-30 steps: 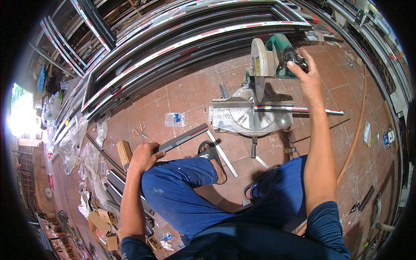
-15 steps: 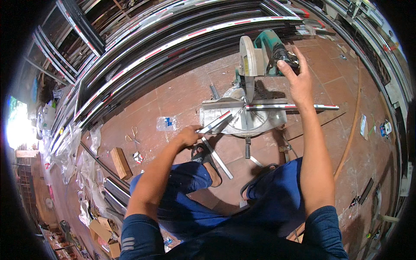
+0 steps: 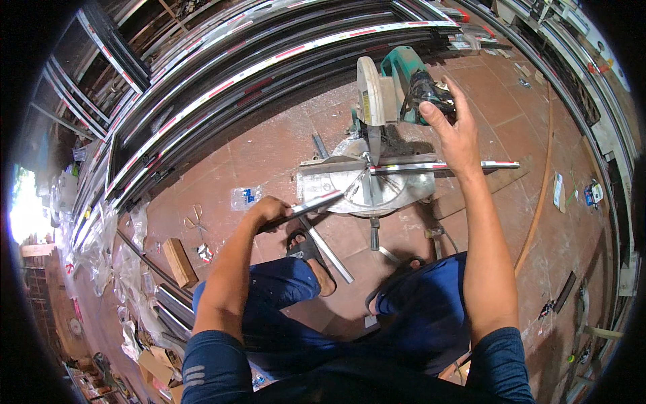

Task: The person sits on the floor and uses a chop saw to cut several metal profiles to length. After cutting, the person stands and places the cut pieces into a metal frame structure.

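Observation:
A green and black miter saw [image 3: 404,71] stands on the floor ahead of me, its blade raised above the round metal base [image 3: 330,183]. My right hand [image 3: 459,135] is closed around its black handle. Along the fence, to the right of the blade, lies a metal profile [image 3: 464,165] with a red and white strip. My left hand [image 3: 270,210] grips a shorter metal profile [image 3: 317,202], whose far end reaches over the left front of the base. Below it, a thin silver bar [image 3: 330,254] lies slantwise near my left foot.
Long dark metal frames [image 3: 269,64] are stacked across the back. A wooden block [image 3: 180,262], scissors [image 3: 195,219] and a small plastic bag [image 3: 246,198] lie on the left of the tiled floor. Crumpled clear plastic [image 3: 121,269] spreads farther left. A brown hose [image 3: 544,195] curves along the right.
My left hand has drawn the short profile slightly left and nearer to me, away from the blade. My right hand stays on the saw handle. The whole view has shifted a little.

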A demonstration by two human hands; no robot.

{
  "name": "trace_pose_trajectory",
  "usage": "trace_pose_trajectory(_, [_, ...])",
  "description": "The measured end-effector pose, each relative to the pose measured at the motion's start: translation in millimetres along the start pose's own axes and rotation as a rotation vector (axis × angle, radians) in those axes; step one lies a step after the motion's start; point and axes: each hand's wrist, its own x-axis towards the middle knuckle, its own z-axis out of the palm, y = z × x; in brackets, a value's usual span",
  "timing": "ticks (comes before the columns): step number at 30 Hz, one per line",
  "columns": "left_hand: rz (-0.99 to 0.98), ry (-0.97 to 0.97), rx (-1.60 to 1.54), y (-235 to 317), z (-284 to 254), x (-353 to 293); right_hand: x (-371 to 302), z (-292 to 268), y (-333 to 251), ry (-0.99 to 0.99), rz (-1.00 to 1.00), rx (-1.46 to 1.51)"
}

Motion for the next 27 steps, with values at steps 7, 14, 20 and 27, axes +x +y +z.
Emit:
trace_pose_trajectory(7, [-0.120, 0.143, 0.598, -33, -71, -92, -7, -2, -5, 0.016, 0.001, -0.023])
trace_pose_trajectory(14, [-0.191, 0.063, 0.623, -62, -70, -149, -14, -32, 1, 0.144, 0.014, -0.032])
trace_pose_trajectory(20, [-0.128, 0.148, 0.501, -59, -72, -147, -34, -95, -44, 0.360, 0.089, 0.123])
trace_pose_trajectory(27, [-0.068, 0.262, 0.455, -20, -77, -155, -162, -38, -48, -0.290, 0.243, -0.124])
